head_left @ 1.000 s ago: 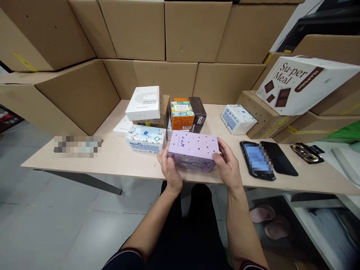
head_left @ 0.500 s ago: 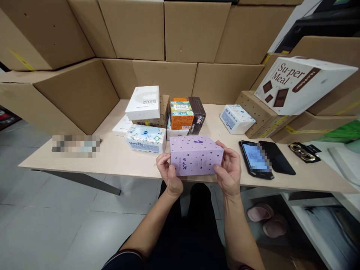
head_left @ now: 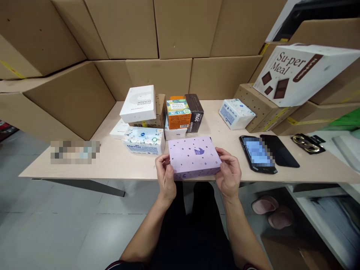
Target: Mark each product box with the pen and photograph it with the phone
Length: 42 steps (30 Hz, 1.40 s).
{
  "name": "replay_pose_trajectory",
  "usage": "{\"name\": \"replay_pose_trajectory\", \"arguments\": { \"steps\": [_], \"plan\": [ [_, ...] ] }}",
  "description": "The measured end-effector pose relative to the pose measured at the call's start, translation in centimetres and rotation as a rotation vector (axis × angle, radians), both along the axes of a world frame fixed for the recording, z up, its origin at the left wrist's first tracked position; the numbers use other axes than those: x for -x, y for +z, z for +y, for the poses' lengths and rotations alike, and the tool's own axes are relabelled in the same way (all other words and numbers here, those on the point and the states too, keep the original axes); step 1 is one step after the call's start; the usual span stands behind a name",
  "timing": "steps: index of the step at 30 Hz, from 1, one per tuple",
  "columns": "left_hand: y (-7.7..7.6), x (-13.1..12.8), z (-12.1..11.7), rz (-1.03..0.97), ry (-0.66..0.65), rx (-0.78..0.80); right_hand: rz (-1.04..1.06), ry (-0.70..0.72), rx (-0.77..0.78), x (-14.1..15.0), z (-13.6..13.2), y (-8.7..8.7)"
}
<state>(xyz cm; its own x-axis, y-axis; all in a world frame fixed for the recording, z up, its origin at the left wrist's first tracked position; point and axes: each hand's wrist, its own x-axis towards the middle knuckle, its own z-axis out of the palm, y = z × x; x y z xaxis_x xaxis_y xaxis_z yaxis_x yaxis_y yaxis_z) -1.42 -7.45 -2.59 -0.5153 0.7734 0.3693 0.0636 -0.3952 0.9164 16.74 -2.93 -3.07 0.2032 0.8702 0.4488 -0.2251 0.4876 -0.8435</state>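
Observation:
A lilac box point(head_left: 194, 156) with small dark dots is held at the front edge of the light wooden table point(head_left: 112, 161). My left hand point(head_left: 165, 179) grips its left end and my right hand point(head_left: 229, 174) grips its right end, fingers curled round the sides. The box's broad top face with a small purple mark points up. Just behind it stand a floral tissue pack point(head_left: 144, 140), an orange carton point(head_left: 178, 113) and a dark brown carton point(head_left: 194, 112).
A white power-bank box point(head_left: 138, 103) lies on a brown box at the back left. Another tissue pack point(head_left: 236, 113), a phone point(head_left: 257, 154), a black case point(head_left: 278, 150) and scissors point(head_left: 308, 143) lie to the right. A "Su-per Meal" box point(head_left: 300, 73) and stacked cardboard cartons point(head_left: 168, 41) surround the table.
The lilac box has been turned in both hands, so its broad top face now points up, and it sits lower at the table's front edge.

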Motion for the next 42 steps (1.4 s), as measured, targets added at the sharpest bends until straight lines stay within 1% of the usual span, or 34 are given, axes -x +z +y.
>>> {"name": "replay_pose_trajectory", "arguments": {
  "steps": [5,9,15,19,24,27,31,35,39,42],
  "plan": [
    [1.0,0.4,0.0,0.142,-0.052,0.078,-0.023,-0.046,0.027,0.1,0.1,0.0],
    [1.1,0.6,0.2,0.211,-0.054,0.077,-0.026,-0.014,0.05,0.0,-0.1,0.1],
    [0.1,1.3,0.7,0.269,-0.055,-0.068,0.007,0.028,-0.017,-0.2,-0.1,0.2],
    [-0.3,1.7,1.2,0.316,-0.07,-0.162,0.019,0.037,-0.065,-0.2,-0.1,0.1],
    [-0.7,1.6,1.8,0.278,-0.123,-0.252,0.044,0.036,-0.117,-0.2,0.0,0.0],
    [-0.8,1.3,1.9,0.238,-0.132,-0.291,0.041,0.033,-0.126,-0.1,0.1,0.0],
    [-0.9,1.0,1.8,0.213,-0.117,-0.316,0.004,-0.005,-0.122,0.0,0.1,0.0],
    [-1.1,0.9,1.7,0.216,-0.057,-0.302,-0.056,-0.07,-0.117,0.0,0.1,0.1],
    [-1.3,0.7,1.8,0.26,0.018,-0.254,-0.153,-0.102,-0.061,0.0,-0.1,0.1],
    [-1.5,0.5,1.9,0.333,0.059,-0.234,-0.185,-0.115,-0.012,0.0,-0.2,0.1]
  ]
}}
